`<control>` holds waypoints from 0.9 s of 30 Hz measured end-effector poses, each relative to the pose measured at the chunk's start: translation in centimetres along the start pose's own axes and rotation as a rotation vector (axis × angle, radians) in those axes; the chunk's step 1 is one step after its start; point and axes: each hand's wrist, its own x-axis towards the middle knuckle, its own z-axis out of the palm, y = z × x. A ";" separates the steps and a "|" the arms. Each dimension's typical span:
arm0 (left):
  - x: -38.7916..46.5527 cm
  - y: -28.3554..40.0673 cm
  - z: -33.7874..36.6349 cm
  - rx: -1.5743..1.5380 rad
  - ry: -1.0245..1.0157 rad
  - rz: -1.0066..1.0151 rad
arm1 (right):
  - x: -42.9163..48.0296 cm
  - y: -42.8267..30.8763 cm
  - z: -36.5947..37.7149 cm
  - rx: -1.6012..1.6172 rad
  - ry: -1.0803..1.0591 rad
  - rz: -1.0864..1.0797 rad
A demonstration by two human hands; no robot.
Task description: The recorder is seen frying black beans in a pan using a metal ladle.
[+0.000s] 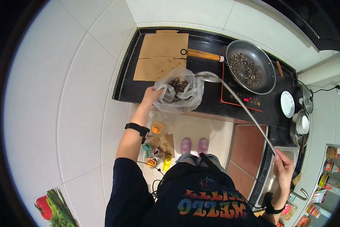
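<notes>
My left hand [152,96] grips the left rim of a clear plastic bag [196,96] at the counter's front edge. Small dark pebble-like pieces [179,85] lie inside the bag; I cannot tell exactly what they are. My right hand [283,168], far to the right, holds the end of a long-handled metal ladle [248,111]. The ladle's bowl is at the bag's upper right rim, apparently touching it. Similar pieces [245,69] cover part of the bottom of a wok [266,66], which stands on an induction cooktop [232,96] with its red display lit.
The wok's wooden handle [205,54] reaches left over a cardboard sheet [160,58]. A white plate [287,104], stacked bowls [303,124] and a glass lid [308,99] are at the right. A sink [272,184] lies beneath my right hand. Bottles [157,129] stand on the floor.
</notes>
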 end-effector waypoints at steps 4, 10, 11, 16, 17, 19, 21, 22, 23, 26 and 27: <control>0.4 2.2 1.9 0.183 0.268 0.328 | -1.1 2.2 -3.3 0.092 0.110 -0.034; -1.0 6.2 4.1 0.386 0.429 0.433 | 3.3 3.8 -4.5 0.006 0.384 -0.079; -1.0 6.3 4.1 0.436 0.446 0.456 | 4.4 4.3 -4.9 0.005 0.382 -0.074; 1.0 4.3 3.2 0.636 0.563 0.347 | 12.3 7.9 -5.0 -0.028 0.375 -0.163; 1.7 4.4 3.0 0.476 0.492 0.217 | 14.6 10.7 -5.7 -0.216 0.453 -0.299; 1.4 3.5 1.9 0.335 0.443 0.066 | 15.8 9.5 -4.5 -0.300 0.441 -0.358; 0.5 2.8 1.3 -0.226 0.180 0.000 | 17.1 10.1 -4.2 -0.329 0.426 -0.364; 0.2 3.2 1.1 -0.250 0.201 -0.029 | 17.6 10.3 -4.1 -0.370 0.430 -0.370; 0.0 3.2 0.8 -0.243 0.218 -0.037 | 17.9 10.3 -4.0 -0.361 0.413 -0.371; -1.6 3.0 -1.6 -0.118 0.458 0.131 | 19.1 10.4 -3.4 -0.442 0.352 -0.237; -2.0 3.7 -0.9 -0.115 0.461 0.126 | 19.9 12.0 -3.8 -0.455 0.376 -0.328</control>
